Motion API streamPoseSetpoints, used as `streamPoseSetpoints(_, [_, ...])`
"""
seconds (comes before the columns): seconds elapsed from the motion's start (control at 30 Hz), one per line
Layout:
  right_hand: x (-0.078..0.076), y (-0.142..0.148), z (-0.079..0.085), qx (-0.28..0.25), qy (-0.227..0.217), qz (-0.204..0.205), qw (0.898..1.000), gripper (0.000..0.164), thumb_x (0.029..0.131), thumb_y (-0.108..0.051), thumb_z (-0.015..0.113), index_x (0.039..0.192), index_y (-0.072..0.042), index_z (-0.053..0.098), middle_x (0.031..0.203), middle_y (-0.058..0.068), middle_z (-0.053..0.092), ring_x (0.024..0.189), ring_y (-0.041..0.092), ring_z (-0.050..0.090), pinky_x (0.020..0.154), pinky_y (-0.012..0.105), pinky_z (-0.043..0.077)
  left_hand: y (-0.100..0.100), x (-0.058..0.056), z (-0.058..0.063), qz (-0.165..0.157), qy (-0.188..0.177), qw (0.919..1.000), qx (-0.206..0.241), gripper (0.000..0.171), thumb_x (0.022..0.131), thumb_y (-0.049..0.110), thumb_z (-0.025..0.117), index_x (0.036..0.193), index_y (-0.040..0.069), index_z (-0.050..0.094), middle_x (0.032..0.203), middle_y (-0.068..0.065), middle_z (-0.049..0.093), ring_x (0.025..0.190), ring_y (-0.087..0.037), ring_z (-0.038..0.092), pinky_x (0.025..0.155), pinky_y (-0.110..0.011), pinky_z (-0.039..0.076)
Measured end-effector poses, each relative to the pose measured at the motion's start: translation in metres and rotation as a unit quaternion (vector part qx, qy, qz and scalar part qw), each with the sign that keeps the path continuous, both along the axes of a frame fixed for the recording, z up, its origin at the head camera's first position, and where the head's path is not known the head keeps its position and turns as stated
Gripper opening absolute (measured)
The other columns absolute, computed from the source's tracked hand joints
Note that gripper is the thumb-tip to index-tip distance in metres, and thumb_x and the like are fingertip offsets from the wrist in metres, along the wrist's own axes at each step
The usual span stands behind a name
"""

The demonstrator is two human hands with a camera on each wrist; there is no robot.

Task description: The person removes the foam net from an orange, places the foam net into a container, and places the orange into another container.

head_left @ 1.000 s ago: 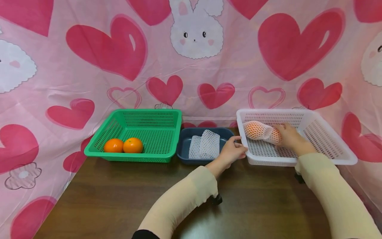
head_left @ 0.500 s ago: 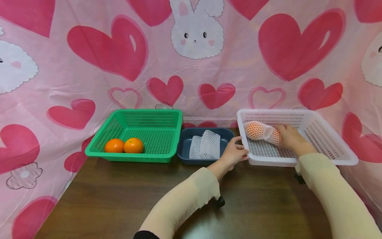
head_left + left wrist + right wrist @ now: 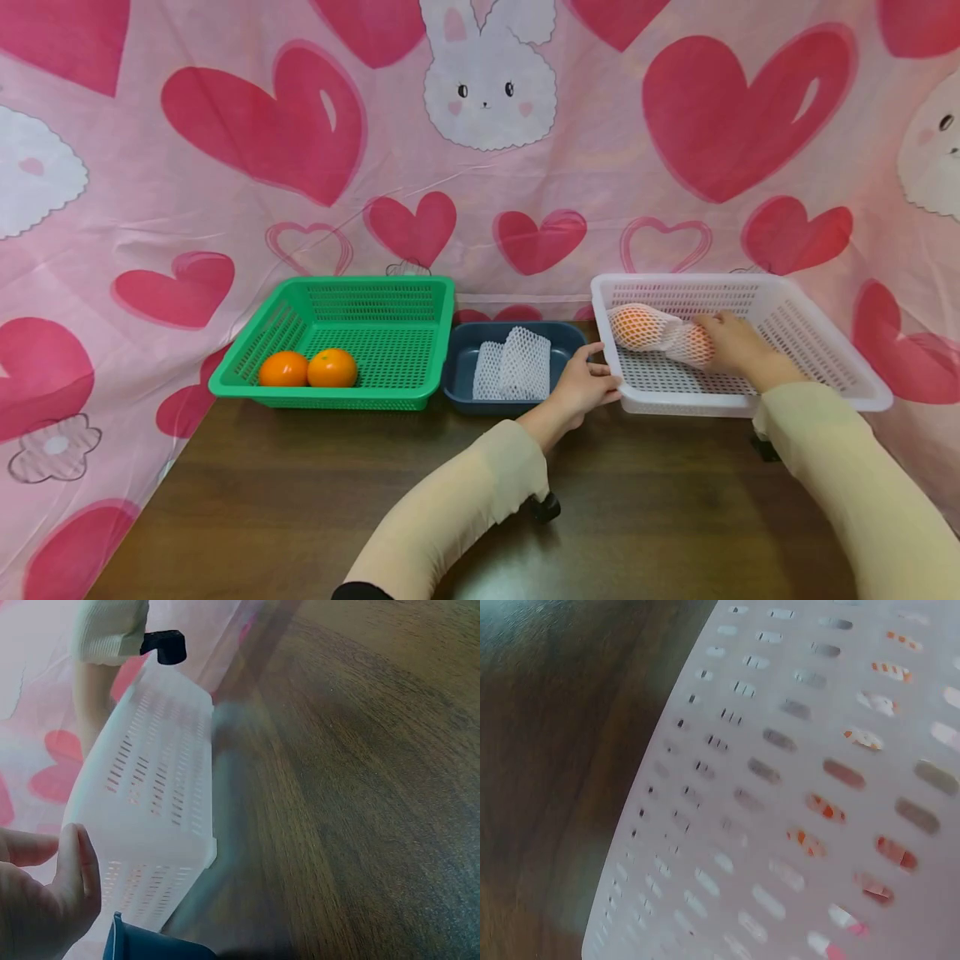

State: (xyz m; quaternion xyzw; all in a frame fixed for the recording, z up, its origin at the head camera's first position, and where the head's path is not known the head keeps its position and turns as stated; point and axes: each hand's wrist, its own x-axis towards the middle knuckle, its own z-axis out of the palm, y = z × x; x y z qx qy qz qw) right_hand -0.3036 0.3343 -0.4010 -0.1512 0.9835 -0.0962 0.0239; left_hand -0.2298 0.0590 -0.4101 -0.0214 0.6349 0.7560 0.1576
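Two oranges wrapped in white foam netting lie in the white basket (image 3: 810,407). My right hand (image 3: 738,350) reaches into it and grips the right netted orange (image 3: 690,344). The other netted orange (image 3: 640,326) rests beside it, against the basket's left side. In the head view my left hand (image 3: 583,385) touches the basket's front left corner, its fingers loosely extended. The left wrist view shows its fingertips (image 3: 69,836) at the rim. The right wrist view is filled by the basket's slotted wall (image 3: 780,780), and my right hand is hidden there.
A dark blue tray (image 3: 459,375) with white foam nets (image 3: 525,367) stands left of the white basket. Further left is a green basket (image 3: 390,398) holding two bare oranges (image 3: 332,368). All stand on a brown wooden table (image 3: 600,517) before a pink heart-patterned cloth.
My right hand and the netted orange in it have shifted slightly right within the white basket. My left hand stays at the basket's corner.
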Motion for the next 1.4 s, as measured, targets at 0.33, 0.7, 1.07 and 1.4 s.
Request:
streamPoseSetpoints(0.33, [0.015,0.003,0.014,0.006,-0.006,0.02,1.0,0.085,0.068,-0.011,0.089,0.137,0.014,0.045,0.123,0.049,0.042,0.107,0.067,0.049,0.09,0.073,0.042,-0.001,0.001,0.002,0.001,-0.008,0.9999,0.013,0.063,0.093,-0.013,0.066,0.149,0.007,0.046,0.096,-0.007,0.061,0.093,-0.026,0.07,0.084,-0.037,0.059])
streamPoseSetpoints(0.7, [0.03,-0.001,0.022,-0.002,-0.035,0.036,0.999,0.083,0.067,-0.013,0.089,0.134,0.011,0.047,0.123,0.048,0.043,0.108,0.066,0.05,0.087,0.074,0.044,-0.001,0.003,0.002,0.0,-0.003,1.0,0.009,0.063,0.092,-0.015,0.066,0.148,0.005,0.047,0.093,-0.006,0.06,0.082,-0.019,0.067,0.082,-0.035,0.059])
streamPoseSetpoints(1.07, [0.044,-0.013,0.039,-0.006,-0.022,0.067,0.997,0.08,0.066,-0.015,0.09,0.132,0.008,0.053,0.121,0.043,0.048,0.107,0.061,0.054,0.086,0.072,0.045,-0.007,0.001,0.0,-0.003,-0.011,0.9998,0.015,0.061,0.092,-0.013,0.066,0.148,0.0,0.046,0.099,-0.01,0.065,0.091,-0.025,0.071,0.082,-0.033,0.059])
streamPoseSetpoints(1.4, [0.051,-0.017,0.052,-0.027,-0.029,0.082,0.996,0.08,0.065,-0.016,0.092,0.132,0.008,0.054,0.119,0.039,0.052,0.106,0.051,0.055,0.087,0.071,0.046,-0.009,0.002,0.0,-0.014,-0.016,0.9996,0.021,0.059,0.093,-0.013,0.064,0.148,-0.003,0.047,0.1,-0.01,0.067,0.083,-0.019,0.07,0.082,-0.031,0.059])
